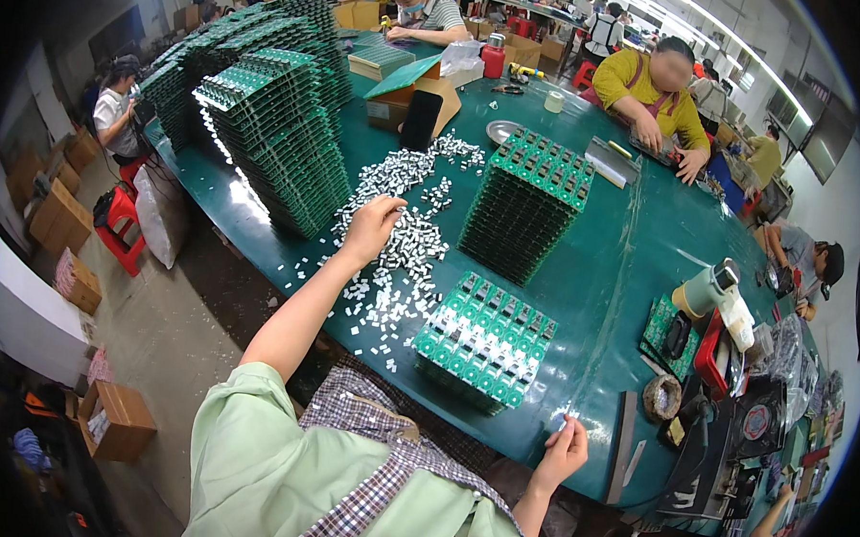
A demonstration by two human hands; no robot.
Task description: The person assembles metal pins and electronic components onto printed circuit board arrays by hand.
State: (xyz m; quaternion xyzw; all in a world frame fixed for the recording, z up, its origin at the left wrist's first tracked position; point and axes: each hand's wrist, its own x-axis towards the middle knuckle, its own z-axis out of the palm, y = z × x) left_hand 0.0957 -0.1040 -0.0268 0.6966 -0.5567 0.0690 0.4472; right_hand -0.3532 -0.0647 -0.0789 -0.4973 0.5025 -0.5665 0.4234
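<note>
My left hand (371, 229) reaches over a spread pile of small white block-shaped parts (407, 253). Its fingertips are pinched together at the pile, and whatever lies between them is too small to name. My right hand (564, 454) is near the table's front edge, thumb and fingers closed together. A pale speck shows at its fingertips, but I cannot make out what it is. Between my hands stands a low stack of green circuit boards (489, 338), whose top panel carries rows of dark components. Behind that rises a taller stack of similar boards (528, 210).
Tall board stacks (277, 142) fill the left of the green table (601, 305). A phone (420, 121) leans on a cardboard box (389, 108). To the right are a red tray (710, 353), a metal bar (622, 445) and tools. Co-workers (653, 96) sit around the table.
</note>
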